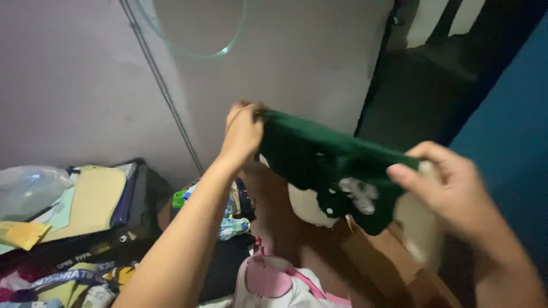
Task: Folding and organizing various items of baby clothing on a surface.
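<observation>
— How is it gripped?
— The left hand (242, 132) pinches one end of the dark green garment (325, 165); the right hand (451, 188) pinches the other.
— And its lie?
— Stretched in the air between them, long axis sloping down toward the right hand, above the cluttered bags (85, 228).

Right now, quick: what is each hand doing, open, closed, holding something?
Left hand: closed, gripping one end of the dark green garment.
Right hand: closed, pinching the garment's other end.
</observation>
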